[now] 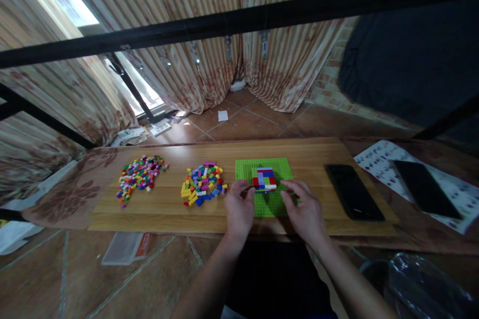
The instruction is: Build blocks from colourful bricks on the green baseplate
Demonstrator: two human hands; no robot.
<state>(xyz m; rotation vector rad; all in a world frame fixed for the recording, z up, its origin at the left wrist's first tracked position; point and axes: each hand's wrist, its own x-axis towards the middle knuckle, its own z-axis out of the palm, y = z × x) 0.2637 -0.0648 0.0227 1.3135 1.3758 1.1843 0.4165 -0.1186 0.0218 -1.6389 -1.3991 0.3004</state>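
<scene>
A low brick build (265, 180) in red, blue, white and lavender sits on a green studded baseplate (275, 204). My left hand (239, 207) is at the build's left side, its thumb and index finger slightly apart near the red bricks; whether they touch is hard to make out. Over the right part of the baseplate, my right hand (304, 208) has its thumb and fingers apart, a short gap from the build, with nothing visible between them. Left of the baseplate lies a pile of larger loose bricks (202, 183), mostly yellow, blue, orange and white.
A heap of tiny coloured pieces (140, 174) lies at the left of the wooden board (299, 152). To the right are a black phone (352, 192), a printed sheet (381, 154) and another dark flat device (426, 188). A black bar (239, 20) crosses beyond the board.
</scene>
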